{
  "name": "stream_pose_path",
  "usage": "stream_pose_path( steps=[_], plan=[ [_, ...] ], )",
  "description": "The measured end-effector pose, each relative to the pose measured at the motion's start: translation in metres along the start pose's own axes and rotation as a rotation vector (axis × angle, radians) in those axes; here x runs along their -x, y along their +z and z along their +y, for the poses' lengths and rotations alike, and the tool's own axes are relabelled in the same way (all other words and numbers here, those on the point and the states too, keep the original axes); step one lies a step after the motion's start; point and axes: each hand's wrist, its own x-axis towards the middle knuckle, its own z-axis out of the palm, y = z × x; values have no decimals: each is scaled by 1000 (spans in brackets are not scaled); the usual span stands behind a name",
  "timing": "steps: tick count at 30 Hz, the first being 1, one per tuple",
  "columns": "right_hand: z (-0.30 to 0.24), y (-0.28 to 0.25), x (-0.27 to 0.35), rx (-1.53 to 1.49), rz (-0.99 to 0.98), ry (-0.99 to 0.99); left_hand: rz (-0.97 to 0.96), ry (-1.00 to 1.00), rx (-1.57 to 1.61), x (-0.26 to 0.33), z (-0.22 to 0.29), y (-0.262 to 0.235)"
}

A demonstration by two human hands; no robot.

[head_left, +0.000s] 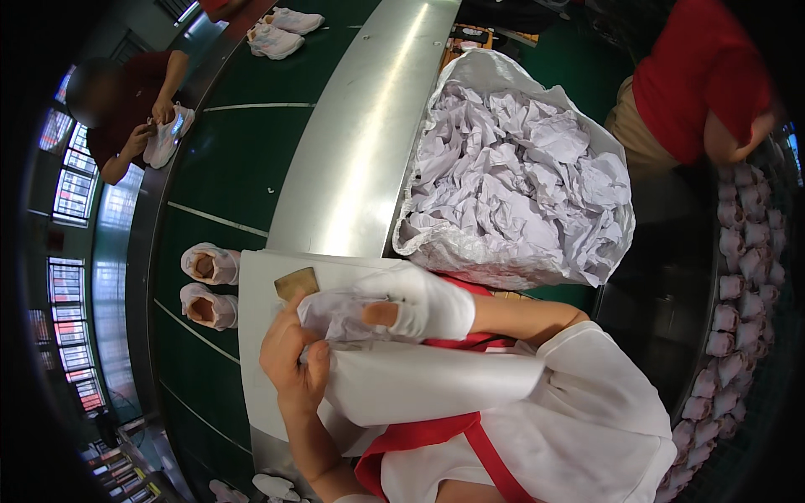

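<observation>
My left hand (293,356) is bare, its fingers bent and its thumb at the edge of a sheet of white paper (428,384). The sheet curves across in front of my body. My right hand (428,306), in a white glove with the thumb tip uncovered, is closed on a loosely crumpled piece of white tissue paper (331,314). This crumpled piece lies between both hands. Beneath them is a stack of flat white paper (260,335), with a small brass-coloured block (295,283) on top near my left fingertips.
A big white sack (616,201) full of crumpled paper (511,168) stands beyond my right arm. Two pale shoes (205,306) sit on the green conveyor (226,159), beside a steel ledge (352,142). Across it, a person handles a shoe (168,138). Racked shoes (721,344) line the right.
</observation>
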Motion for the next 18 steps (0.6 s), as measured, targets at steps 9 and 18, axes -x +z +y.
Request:
stream_pose_path(
  steps=[9,18],
  plan=[
    [126,-228,51,1600,749,377,98,-180,73,25,11,-16],
    [123,-275,42,1672,475,464,66,-233,40,35,13,-18]
  ],
)
